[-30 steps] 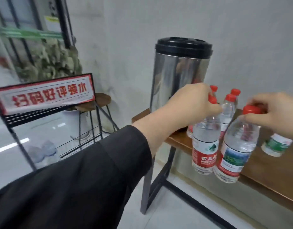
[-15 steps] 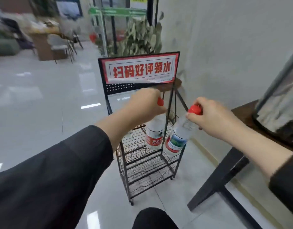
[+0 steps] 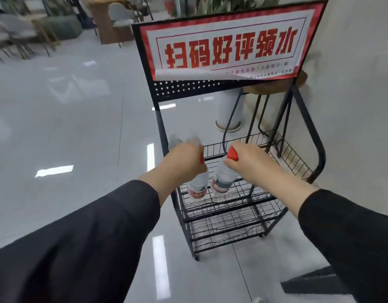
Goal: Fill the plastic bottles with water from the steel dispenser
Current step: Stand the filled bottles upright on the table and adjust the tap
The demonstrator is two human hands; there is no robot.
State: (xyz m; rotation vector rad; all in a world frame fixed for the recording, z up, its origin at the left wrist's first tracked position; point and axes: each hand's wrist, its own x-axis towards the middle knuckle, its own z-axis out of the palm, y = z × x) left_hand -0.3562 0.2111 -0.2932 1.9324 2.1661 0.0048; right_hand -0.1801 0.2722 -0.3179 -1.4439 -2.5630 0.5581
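Left hand (image 3: 184,159) at frame centre grips a capped bottle (image 3: 198,185) by its neck; more clear plastic shows above its knuckles, perhaps other bottles, too blurred to tell. Right hand (image 3: 246,162), just beside it, pinches the red cap (image 3: 232,154) of a second bottle (image 3: 223,179). Both hang over the wire rack (image 3: 232,206) below the red sign (image 3: 228,43). Both appear sealed, filling looks done for these two, and racking them remains. No dispenser is in view.
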